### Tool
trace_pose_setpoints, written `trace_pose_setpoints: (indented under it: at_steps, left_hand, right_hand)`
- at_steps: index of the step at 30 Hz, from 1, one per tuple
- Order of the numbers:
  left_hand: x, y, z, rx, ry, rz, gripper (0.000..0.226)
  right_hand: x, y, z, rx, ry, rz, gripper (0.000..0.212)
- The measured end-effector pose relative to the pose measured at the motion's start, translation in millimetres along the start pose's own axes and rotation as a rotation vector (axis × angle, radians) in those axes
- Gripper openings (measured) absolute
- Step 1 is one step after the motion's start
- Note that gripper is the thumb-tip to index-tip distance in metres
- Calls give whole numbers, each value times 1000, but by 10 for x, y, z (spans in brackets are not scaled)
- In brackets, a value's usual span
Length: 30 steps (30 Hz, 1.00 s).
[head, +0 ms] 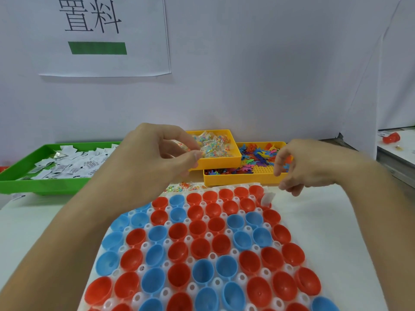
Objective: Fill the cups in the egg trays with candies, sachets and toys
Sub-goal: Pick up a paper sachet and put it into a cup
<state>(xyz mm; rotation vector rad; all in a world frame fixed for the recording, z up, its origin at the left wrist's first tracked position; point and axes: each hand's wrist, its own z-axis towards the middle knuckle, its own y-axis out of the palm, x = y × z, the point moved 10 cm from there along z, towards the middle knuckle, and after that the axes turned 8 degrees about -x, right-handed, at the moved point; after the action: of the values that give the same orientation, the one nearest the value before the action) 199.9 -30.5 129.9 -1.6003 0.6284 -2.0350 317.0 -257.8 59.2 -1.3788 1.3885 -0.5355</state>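
Observation:
A white egg tray [211, 235] lies in front of me, filled with red cups [199, 227] and blue cups [157, 234] that look empty. One white sachet [267, 197] stands in the far right cup. My left hand [157, 153] hovers beyond the tray's far edge and pinches clear candy packets [182, 145] between thumb and fingers. My right hand [301, 167] hangs above the far right corner, just over that sachet, fingers loosely curled and nothing seen in them.
At the back left a green tray [45, 183] holds white sachets. Candy packets fill a yellow tray [221, 163], which overlaps a second yellow tray [238, 181] of coloured toys. Loose candy packets [184, 187] lie by the egg tray. A red object [391, 138] sits far right.

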Motion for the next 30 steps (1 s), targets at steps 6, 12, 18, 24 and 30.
trace_pose_setpoints:
  at_steps: [6, 12, 18, 24, 30]
  left_hand:
    - [-21, -49, 1, 10, 3, -26, 7]
    - [-18, -71, -4, 16, -3, -18, 9]
    - [-23, -49, -8, 5, -17, 23, 15]
    - [-19, -42, -8, 6, -16, 40, 19]
    - [-39, -56, -9, 9, -5, 14, 15]
  right_hand:
    - [488, -367, 129, 325, 30, 24, 18]
    - [816, -158, 393, 543, 49, 100, 23]
    - [847, 95, 612, 478, 167, 10, 47]
    - [821, 16, 589, 574, 134, 55, 44]
    - [779, -40, 528, 638, 79, 116, 22]
